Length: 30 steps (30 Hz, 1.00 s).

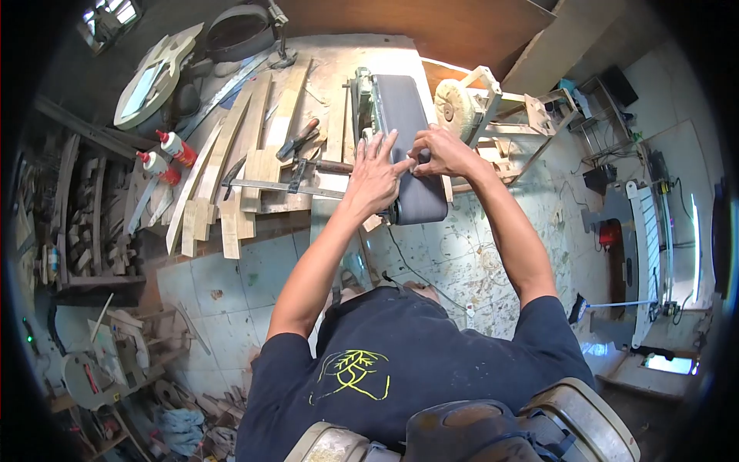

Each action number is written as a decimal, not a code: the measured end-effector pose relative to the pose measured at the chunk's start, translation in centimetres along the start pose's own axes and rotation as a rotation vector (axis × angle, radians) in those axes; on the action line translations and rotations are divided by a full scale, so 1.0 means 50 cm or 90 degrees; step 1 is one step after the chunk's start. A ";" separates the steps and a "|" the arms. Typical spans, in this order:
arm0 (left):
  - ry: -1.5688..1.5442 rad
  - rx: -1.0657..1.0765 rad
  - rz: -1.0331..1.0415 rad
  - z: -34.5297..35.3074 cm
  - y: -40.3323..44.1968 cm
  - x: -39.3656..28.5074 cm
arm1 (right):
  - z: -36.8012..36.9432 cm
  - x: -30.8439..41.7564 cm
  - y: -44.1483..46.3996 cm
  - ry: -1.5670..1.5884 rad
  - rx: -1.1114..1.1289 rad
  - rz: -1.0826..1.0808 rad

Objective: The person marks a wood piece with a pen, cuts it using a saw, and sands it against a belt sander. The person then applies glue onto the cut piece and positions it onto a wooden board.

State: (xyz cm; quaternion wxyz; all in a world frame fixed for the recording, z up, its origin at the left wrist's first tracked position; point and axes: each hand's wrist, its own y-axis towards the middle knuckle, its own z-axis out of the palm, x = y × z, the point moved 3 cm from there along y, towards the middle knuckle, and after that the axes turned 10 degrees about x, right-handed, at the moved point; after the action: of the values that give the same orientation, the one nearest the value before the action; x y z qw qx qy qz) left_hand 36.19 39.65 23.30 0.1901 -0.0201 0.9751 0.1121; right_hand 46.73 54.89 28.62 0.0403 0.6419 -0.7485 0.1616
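A belt sander with a wide dark belt lies on the workbench in front of me. My left hand rests at the belt's left edge, fingers spread, its thumb pointing toward the other hand. Over the belt, my right hand has its fingers bent and pinched together. Whatever may be between those fingertips is too small and hidden to make out. Just left of my left hand, a bar clamp with a wooden handle lies across wood strips. Another wooden-handled tool lies beyond it.
Long wood strips cover the workbench's left side, some overhanging its front edge. Two red-capped glue bottles and a guitar-shaped body are farther left. A round buffing wheel stands right of the sander. A cord crosses the tiled floor.
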 end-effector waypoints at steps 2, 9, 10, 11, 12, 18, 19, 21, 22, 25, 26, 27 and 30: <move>0.021 0.025 -0.003 0.008 0.007 -0.004 | 0.007 0.001 -0.004 0.005 -0.005 -0.010; -0.019 0.002 0.015 0.016 0.002 -0.001 | 0.020 -0.003 -0.009 -0.006 -0.042 -0.043; -0.028 -0.001 0.018 0.018 0.001 -0.003 | 0.020 0.000 -0.012 -0.010 -0.041 -0.044; -0.036 -0.004 0.021 0.020 0.000 -0.004 | 0.019 0.003 -0.015 -0.014 -0.041 -0.044; -0.045 -0.007 0.025 0.020 -0.001 -0.008 | 0.019 0.005 -0.018 -0.010 -0.035 -0.040; -0.029 0.010 0.010 0.020 -0.003 -0.019 | 0.022 0.004 -0.024 0.012 -0.016 -0.019; -0.033 0.009 0.008 0.020 -0.004 -0.019 | 0.025 0.005 -0.027 0.007 -0.026 -0.022; -0.040 0.008 0.001 0.023 -0.007 -0.021 | 0.022 0.011 -0.029 -0.006 -0.031 -0.029; -0.042 0.008 -0.003 0.024 -0.008 -0.021 | 0.021 0.011 -0.028 -0.008 -0.033 -0.032; -0.047 0.013 -0.014 0.024 -0.005 -0.026 | 0.022 0.005 -0.028 -0.006 -0.036 -0.036; -0.047 0.012 -0.015 0.025 -0.004 -0.027 | 0.022 0.003 -0.029 -0.003 -0.035 -0.035; -0.047 0.011 -0.016 0.026 -0.002 -0.028 | 0.022 0.001 -0.030 0.001 -0.033 -0.035; -0.048 0.015 -0.020 0.028 0.002 -0.030 | 0.018 0.000 -0.031 0.003 -0.026 -0.036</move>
State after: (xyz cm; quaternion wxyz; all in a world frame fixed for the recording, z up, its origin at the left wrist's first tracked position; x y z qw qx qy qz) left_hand 38.10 40.04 22.64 0.2287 -0.0291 0.9681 0.0984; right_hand 48.37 54.42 28.08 0.0600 0.6614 -0.7331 0.1466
